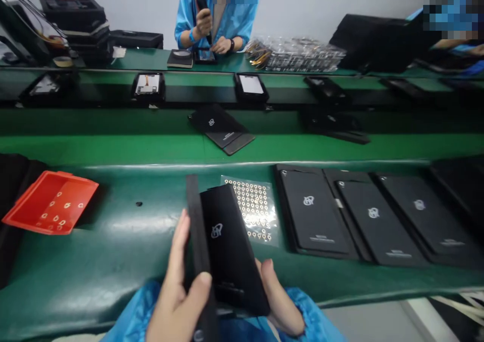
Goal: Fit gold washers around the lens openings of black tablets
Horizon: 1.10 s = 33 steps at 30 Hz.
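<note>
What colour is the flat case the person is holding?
The case is black with a small silvery logo, clearest in the head view.

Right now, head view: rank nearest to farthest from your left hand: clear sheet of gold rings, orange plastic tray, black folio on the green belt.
From the left hand, gripping a black flat case:
1. Clear sheet of gold rings: ahead-right.
2. Orange plastic tray: far left.
3. Black folio: farthest, ahead.

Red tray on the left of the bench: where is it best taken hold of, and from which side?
Pinch the right wall of the red tray, coming from the right: the thin upright rim suits fingers over it, and that side faces bare green mat. Keep it level, probably; small rings lie loose inside.
</note>
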### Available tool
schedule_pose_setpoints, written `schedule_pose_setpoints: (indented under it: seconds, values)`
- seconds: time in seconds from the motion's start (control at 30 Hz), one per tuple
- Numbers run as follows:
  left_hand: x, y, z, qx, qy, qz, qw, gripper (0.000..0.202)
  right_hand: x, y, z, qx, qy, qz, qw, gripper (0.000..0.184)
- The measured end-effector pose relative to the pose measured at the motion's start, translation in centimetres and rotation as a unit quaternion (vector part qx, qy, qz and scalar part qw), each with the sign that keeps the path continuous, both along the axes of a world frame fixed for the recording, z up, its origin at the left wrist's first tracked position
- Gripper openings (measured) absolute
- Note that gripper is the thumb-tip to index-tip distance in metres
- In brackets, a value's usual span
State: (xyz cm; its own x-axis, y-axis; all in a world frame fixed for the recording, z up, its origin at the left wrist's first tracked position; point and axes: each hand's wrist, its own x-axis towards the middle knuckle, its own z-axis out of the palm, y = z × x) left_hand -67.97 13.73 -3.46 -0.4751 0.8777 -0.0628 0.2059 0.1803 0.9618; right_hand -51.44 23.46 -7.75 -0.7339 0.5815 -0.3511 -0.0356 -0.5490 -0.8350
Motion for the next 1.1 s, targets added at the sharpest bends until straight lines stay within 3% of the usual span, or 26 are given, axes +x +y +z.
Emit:
schedule_pose_setpoints:
  seconds: [0.1,0.17,0.23,0.3,0.43,0.5,0.57,0.67,0.73,0.77,0.87,0.97,1.03,1.1]
  values:
    - [-4.0,-3.4,-0.8,-0.036,0.033,0.060,0.997,0.056,1.1,2.1,-0.2,-0.005,-0.077,-0.061,0.995,0.064]
    - [-6.3,-5.5,-1.8,-0.082,0.070,0.110,0.988,0.053,2.1,3.1,-0.4,0.011,-0.141,-0.102,0.985,0.073]
    - [-7.3,-6.3,-3.0,-0.135,0.118,0.123,0.976,0.054,3.0,3.7,-0.4,0.016,-0.186,-0.128,0.974,0.078]
    - [-7.1,-5.8,-4.2,-0.211,0.176,0.078,0.958,0.058,3.4,3.7,0.0,0.027,-0.210,-0.140,0.967,0.079]
    - [-5.7,-3.4,-5.4,-0.346,0.317,-0.019,0.883,0.054,1.2,1.8,0.2,0.037,-0.202,-0.124,0.971,0.084]
    - [-5.5,-3.0,-5.6,-0.347,0.362,-0.036,0.864,0.050,-0.8,0.2,-0.5,0.035,-0.187,-0.108,0.976,0.084]
    - [-6.4,-3.3,-5.5,-0.303,0.393,-0.037,0.867,0.047,-2.6,-1.1,-1.5,0.037,-0.174,-0.086,0.980,0.080]
    - [-10.0,-3.1,-5.6,-0.201,0.466,0.000,0.861,0.040,-3.7,-2.1,-2.8,0.097,-0.193,-0.069,0.974,0.065]
    - [-13.3,-1.9,-6.0,-0.155,0.514,0.010,0.844,0.038,-3.7,-2.4,-3.0,0.213,-0.237,-0.067,0.946,0.054]
    - [-15.0,-1.1,-6.4,-0.134,0.522,0.001,0.842,0.036,-3.6,-2.6,-2.9,0.290,-0.262,-0.060,0.919,0.051]
    - [-18.7,1.3,-7.7,-0.042,0.486,-0.036,0.872,0.022,-4.3,-3.3,-1.9,0.515,-0.312,-0.003,0.798,0.049]
    - [-19.2,2.5,-8.1,0.019,0.433,-0.021,0.901,0.018,-6.0,-4.0,-1.0,0.638,-0.311,0.067,0.701,0.042]
    - [-18.1,2.7,-7.6,0.051,0.387,-0.008,0.921,0.019,-7.2,-4.2,-0.8,0.662,-0.305,0.091,0.679,0.036]
    - [-16.6,2.9,-6.9,0.077,0.335,-0.021,0.939,0.022,-8.0,-4.0,-1.0,0.663,-0.292,0.107,0.681,0.035]
